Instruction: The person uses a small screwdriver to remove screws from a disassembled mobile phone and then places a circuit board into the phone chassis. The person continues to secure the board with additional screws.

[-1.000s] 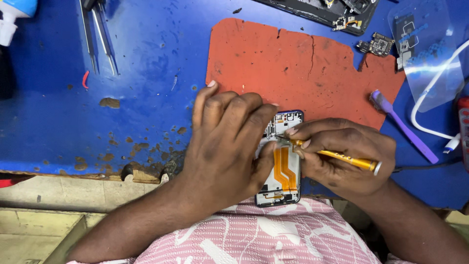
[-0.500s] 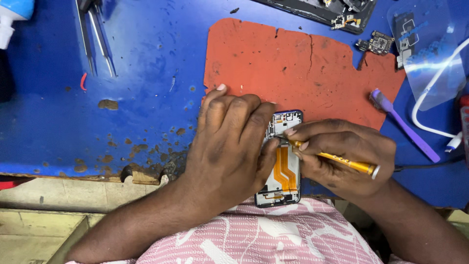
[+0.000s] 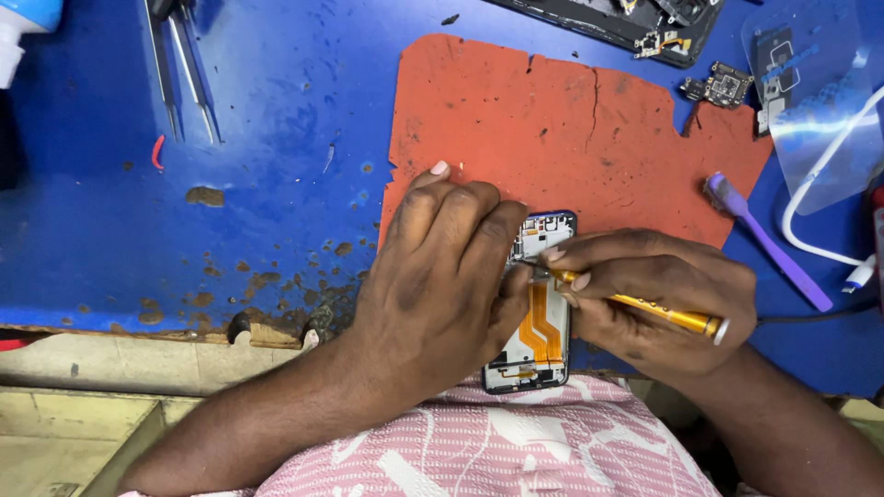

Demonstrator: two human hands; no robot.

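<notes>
Phone [image 3: 539,317], back cover off, lies at the near edge of the bench, bottom end overhanging toward the pink-striped shirt [image 3: 479,451], top end on the red mat [image 3: 571,120]. Left hand [image 3: 442,285] lies flat over its left side, fingers together, pressing it down. Right hand [image 3: 654,299] has fingers clamped on a gold screwdriver [image 3: 635,308], tip down w/ the upper part of the phone, near the left thumb. Phone looks light, thin, stiff but fragile: bare boards & an orange ribbon cable [image 3: 539,331] show inside, so prob. best held by the frame edges, not the cable. Further out: purple tool [image 3: 764,244] & white cable [image 3: 820,198] at right, tweezers [image 3: 180,69] far left on the blue bench [image 3: 110,193], loose small boards [image 3: 718,87] & another opened phone [image 3: 626,18] at the far edge.
</notes>
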